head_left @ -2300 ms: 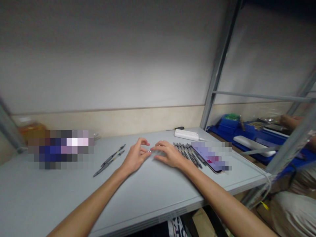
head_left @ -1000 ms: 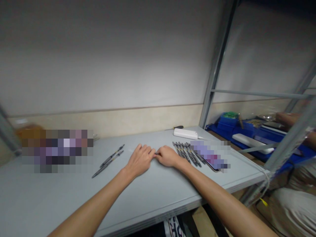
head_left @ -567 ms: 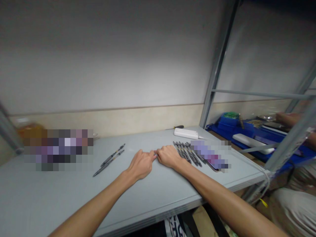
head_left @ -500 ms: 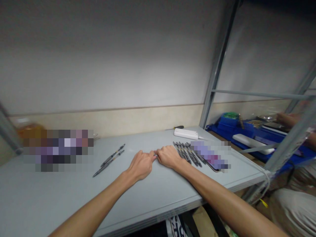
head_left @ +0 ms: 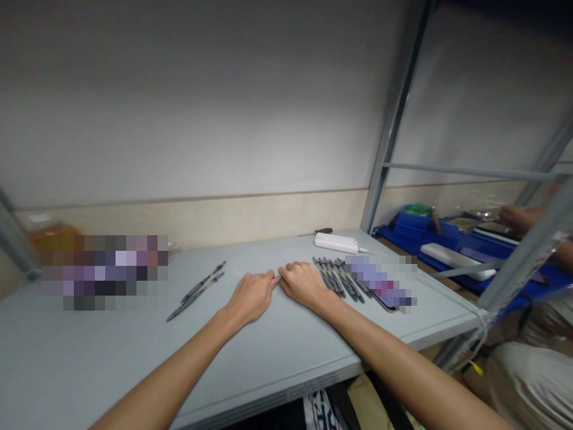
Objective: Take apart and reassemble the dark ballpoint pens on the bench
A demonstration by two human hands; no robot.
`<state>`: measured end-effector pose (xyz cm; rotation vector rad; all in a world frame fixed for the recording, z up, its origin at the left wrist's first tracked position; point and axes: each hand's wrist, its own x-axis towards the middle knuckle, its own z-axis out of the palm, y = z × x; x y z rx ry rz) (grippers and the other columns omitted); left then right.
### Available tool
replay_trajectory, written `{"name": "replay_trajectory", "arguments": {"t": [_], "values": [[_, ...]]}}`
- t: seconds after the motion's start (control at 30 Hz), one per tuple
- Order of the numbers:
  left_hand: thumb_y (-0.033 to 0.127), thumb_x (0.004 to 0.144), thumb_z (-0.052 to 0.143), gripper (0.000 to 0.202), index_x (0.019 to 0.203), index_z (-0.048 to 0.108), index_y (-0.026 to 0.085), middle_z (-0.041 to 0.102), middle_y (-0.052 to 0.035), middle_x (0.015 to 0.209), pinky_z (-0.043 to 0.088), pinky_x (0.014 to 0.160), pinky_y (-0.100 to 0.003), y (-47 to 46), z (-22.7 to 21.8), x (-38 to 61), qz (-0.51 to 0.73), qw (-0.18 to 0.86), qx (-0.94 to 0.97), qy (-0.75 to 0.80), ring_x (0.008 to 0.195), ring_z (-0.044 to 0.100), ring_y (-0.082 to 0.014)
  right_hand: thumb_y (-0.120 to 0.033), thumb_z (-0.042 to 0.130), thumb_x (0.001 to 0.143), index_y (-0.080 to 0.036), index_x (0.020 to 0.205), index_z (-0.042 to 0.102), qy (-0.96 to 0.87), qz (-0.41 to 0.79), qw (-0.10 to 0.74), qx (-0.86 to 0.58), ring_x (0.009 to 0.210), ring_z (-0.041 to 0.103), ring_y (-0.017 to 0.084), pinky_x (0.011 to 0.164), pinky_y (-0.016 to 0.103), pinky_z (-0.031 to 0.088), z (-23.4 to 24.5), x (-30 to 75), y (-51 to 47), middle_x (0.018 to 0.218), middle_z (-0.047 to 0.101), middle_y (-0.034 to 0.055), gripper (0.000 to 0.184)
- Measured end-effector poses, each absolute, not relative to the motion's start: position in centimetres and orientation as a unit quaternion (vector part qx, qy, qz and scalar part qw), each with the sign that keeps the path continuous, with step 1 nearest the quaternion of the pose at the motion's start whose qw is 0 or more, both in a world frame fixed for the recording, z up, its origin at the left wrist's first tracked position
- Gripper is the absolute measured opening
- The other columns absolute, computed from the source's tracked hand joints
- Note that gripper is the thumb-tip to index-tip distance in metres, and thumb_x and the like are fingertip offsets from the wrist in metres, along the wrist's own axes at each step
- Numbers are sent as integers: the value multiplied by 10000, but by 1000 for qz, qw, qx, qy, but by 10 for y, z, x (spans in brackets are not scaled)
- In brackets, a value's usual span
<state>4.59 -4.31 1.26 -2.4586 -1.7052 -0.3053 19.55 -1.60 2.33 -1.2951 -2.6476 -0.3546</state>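
Near the middle of the grey tabletop (head_left: 134,358), my left hand (head_left: 253,295) and my right hand (head_left: 304,283) meet, fingers closed on the two ends of one pen (head_left: 278,278). Only a short shiny bit of it shows between my fingertips; the hands cover the rest. To the left of my left hand lie two dark pens (head_left: 196,297), side by side and slanted. Just beyond my right hand, several similar pens (head_left: 342,279) lie in a row, next to a blurred flat object (head_left: 380,283).
A white power-bank-like block (head_left: 336,242) with a cable and a screwdriver (head_left: 323,231) lie at the back. Pixelated items (head_left: 111,272) stand at the left. A metal post (head_left: 398,119) rises on the right; past it, another person's hand (head_left: 521,216) is over a blue tray surface (head_left: 550,286).
My two hands have moved slightly left and a little more of a gap shows between the left fingertips and right hand. The pens on the table stay put.
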Motion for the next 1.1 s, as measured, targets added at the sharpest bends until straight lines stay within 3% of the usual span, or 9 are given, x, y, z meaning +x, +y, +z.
{"name": "replay_trajectory", "arguments": {"t": [0.2, 0.3, 0.63, 0.83, 1.0, 1.1], "values": [[195, 883, 304, 233, 965, 521, 182, 587, -92, 950, 345, 784, -372, -48, 23, 46, -134, 149, -839, -506, 935, 497, -237, -294, 335, 865, -163, 952, 630, -851, -89, 100, -508, 801, 624, 233, 679, 312, 430, 18, 192, -15, 875, 666, 137, 334], [88, 793, 377, 316, 1077, 483, 176, 547, -112, 1019, 311, 839, -415, -52, 24, 52, -109, 183, -854, -475, 978, 458, -249, -335, 352, 845, -163, 919, 670, -816, -63, 104, -565, 809, 629, 247, 673, 319, 440, 16, 194, -11, 870, 670, 154, 369], [52, 792, 380, 248, 852, 611, 119, 652, -151, 779, 383, 757, -368, -44, 18, 65, -51, 148, -797, -583, 788, 597, -242, -335, 386, 824, -157, 878, 696, -839, -43, 91, -534, 801, 635, 245, 670, 320, 451, 14, 184, -19, 864, 674, 163, 362], [103, 819, 372, 302, 842, 670, 144, 668, -164, 786, 441, 657, -326, -45, 20, 64, -36, 84, -754, -651, 763, 639, -246, -288, 393, 844, -143, 860, 691, -856, -83, 88, -502, 766, 647, 243, 644, 316, 459, 14, 182, -23, 796, 677, 171, 332], [96, 773, 405, 290, 844, 681, 146, 670, -169, 813, 456, 664, -322, -45, 17, 63, -47, 56, -734, -675, 783, 641, -249, -229, 283, 890, -146, 881, 678, -866, -106, 86, -482, 746, 655, 250, 623, 329, 462, 14, 181, -22, 788, 680, 162, 404], [92, 738, 425, 276, 827, 679, 151, 672, -165, 819, 452, 660, -314, -43, 15, 59, -53, 44, -738, -672, 784, 639, -246, -186, 302, 877, -137, 906, 662, -872, -114, 77, -469, 749, 657, 251, 616, 322, 465, 15, 180, -22, 775, 680, 157, 365]]}}
